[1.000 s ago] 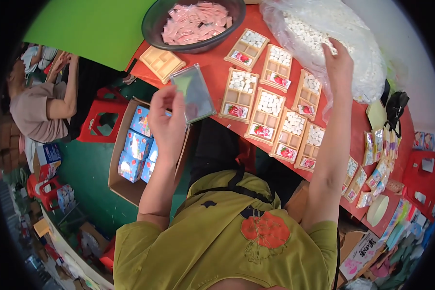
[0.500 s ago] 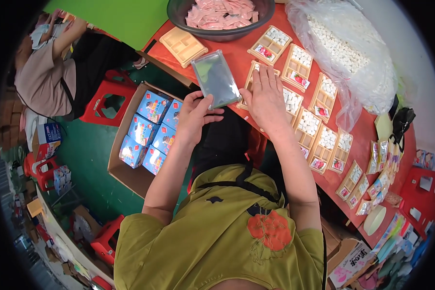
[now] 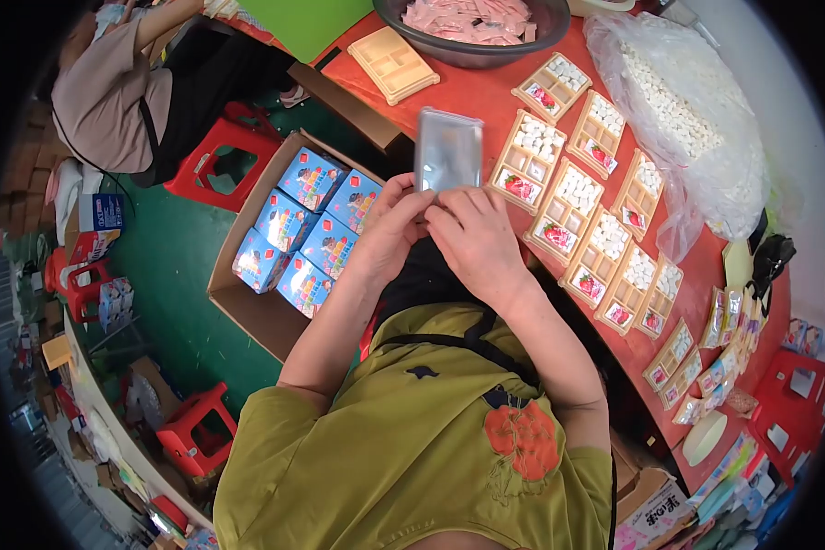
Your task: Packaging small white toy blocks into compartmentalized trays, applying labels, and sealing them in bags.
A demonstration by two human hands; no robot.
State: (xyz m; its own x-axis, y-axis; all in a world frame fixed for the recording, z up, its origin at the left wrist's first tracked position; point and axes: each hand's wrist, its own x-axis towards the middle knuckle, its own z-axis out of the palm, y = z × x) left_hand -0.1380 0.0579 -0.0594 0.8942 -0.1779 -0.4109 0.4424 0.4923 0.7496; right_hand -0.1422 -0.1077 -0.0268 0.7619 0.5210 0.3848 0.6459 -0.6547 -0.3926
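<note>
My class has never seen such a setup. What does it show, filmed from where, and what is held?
There is no machine: just the wearer's bare left hand and right hand. The camera is the left of two worn on the head, looking down; its fisheye lens bends straight edges. The left hand holds a clear, flat plastic item; the right hand meets its near edge, its grip unclear. On the red table are pale trays, most with white pieces and strawberry-pictured packets, a dark bowl of pink packets, and a plastic bag of white pieces.
</note>
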